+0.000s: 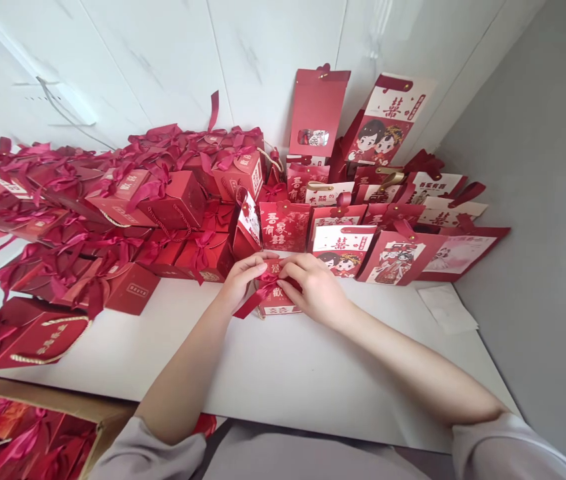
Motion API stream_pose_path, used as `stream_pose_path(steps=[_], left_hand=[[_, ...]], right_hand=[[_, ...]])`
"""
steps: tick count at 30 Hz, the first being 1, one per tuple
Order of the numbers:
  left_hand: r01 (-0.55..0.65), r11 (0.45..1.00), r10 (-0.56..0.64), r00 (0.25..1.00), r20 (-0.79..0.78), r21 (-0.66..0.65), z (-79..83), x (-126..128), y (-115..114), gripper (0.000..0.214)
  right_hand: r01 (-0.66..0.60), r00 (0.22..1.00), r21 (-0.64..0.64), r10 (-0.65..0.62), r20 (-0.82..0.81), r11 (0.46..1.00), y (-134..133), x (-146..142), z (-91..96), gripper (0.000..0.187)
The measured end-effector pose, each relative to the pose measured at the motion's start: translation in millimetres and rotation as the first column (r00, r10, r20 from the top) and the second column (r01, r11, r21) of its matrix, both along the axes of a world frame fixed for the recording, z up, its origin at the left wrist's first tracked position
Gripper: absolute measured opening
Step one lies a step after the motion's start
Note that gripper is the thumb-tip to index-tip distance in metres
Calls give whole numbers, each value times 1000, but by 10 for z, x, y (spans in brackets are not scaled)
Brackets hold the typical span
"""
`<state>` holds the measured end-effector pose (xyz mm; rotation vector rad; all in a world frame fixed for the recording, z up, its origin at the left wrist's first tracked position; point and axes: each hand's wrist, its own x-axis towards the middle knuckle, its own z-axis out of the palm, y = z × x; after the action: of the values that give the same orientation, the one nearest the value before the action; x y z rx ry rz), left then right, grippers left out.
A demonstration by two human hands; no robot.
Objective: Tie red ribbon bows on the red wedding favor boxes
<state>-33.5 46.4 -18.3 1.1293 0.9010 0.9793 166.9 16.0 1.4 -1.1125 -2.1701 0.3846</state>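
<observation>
A small red gift box (283, 309) with white lettering stands on the table in front of me. A dark pink ribbon (257, 298) crosses its top, with one tail hanging to the left. My left hand (247, 279) is closed at the box's upper left, thumb and fingers pinching the ribbon by the lid. From the other side, my right hand (315, 288) reaches over the box with bent fingers closed on the ribbon. The fingers partly hide the knot and the lid.
Many red boxes with ribbons (133, 287) are piled on the left. Upright red and white gift bags (345, 247) stand behind my hands, against the wall. White paper (447, 308) lies at right. A cardboard carton (107, 423) of red boxes sits at lower left.
</observation>
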Motion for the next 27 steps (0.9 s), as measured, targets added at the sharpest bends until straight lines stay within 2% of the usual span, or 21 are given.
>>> stream_pose_path(steps=[5, 9, 17, 27], left_hand=[[24, 997, -21, 999, -37, 71, -5, 9, 4, 29], [114, 980, -92, 987, -132, 166, 17, -3, 0, 36], [68, 997, -67, 997, 34, -23, 3, 19, 4, 27], [-23, 1000, 23, 1000, 2, -21, -27, 39, 19, 20]], right_hand=[[0, 999, 3, 1, -35, 1000, -5, -7, -34, 6], [-16, 999, 10, 16, -31, 1000, -5, -1, -39, 6], [-12, 997, -4, 11, -82, 1000, -18, 0, -45, 7], [-13, 995, -2, 13, -100, 1000, 14, -16, -65, 12]])
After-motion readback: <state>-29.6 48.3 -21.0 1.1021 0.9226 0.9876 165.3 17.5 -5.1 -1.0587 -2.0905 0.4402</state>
